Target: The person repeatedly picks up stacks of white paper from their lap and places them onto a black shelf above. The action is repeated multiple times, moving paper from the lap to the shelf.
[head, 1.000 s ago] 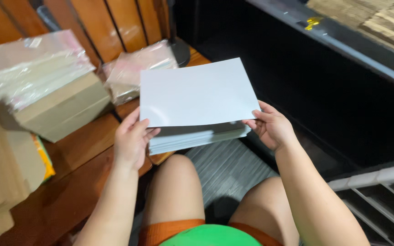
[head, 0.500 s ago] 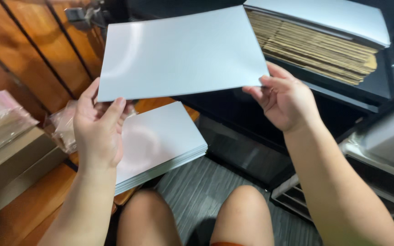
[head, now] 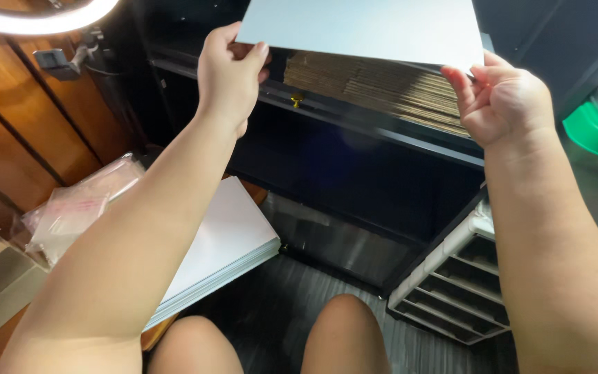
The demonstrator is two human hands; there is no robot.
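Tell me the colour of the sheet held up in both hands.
White, slightly grey in shade; the sheet shows best in the head view.

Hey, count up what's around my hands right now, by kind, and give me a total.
White sheet held up in left hand and right hand: 1
Stacks of white sheets: 1
Stacks of flattened cardboard on the black shelf: 1
Clear plastic bag bundles: 1
White drawer units: 1
Green tubs: 1
Total: 6

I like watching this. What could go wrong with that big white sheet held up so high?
The white sheet is pinched only at its edges by the left hand and right hand, so it might bend or slip. The stack of white sheets overhangs the wooden bench and could perhaps slide off.
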